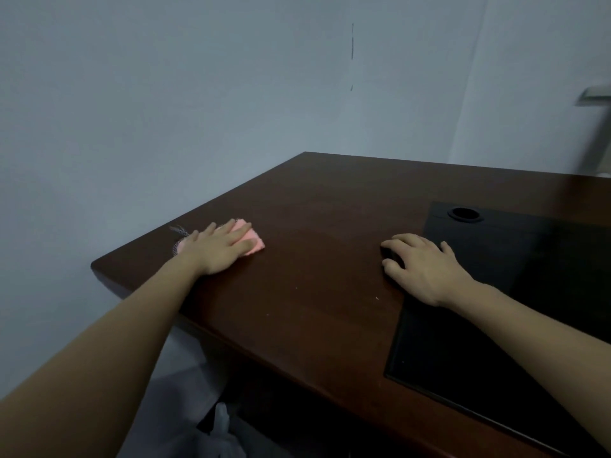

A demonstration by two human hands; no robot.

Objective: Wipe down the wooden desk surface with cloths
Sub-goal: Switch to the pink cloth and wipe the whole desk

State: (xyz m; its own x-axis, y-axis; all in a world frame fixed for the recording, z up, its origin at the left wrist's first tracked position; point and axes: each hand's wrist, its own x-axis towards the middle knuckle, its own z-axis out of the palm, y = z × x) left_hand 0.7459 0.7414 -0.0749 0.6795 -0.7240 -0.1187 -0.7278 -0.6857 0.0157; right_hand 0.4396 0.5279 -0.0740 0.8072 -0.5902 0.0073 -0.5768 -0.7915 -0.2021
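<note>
A plain pale blue-grey wall stands behind a dark reddish-brown wooden desk, smooth and faintly glossy, with a few tiny light specks near its front middle. A flat black rectangular mat with a matte surface covers the desk's right part; near its far edge is a round black cable hole.

Near the desk's left edge, the left hand lies flat, fingers straight, pressing down on a soft pink cloth. The cloth is folded into a rough rectangle whose long axis runs away from the viewer and slightly right; its far corner juts out past the fingertips. A meshy grey fringe shows beside the wrist.

The right hand rests at the mat's left edge, fingers curled over something small and dark; what it is cannot be told.
</note>
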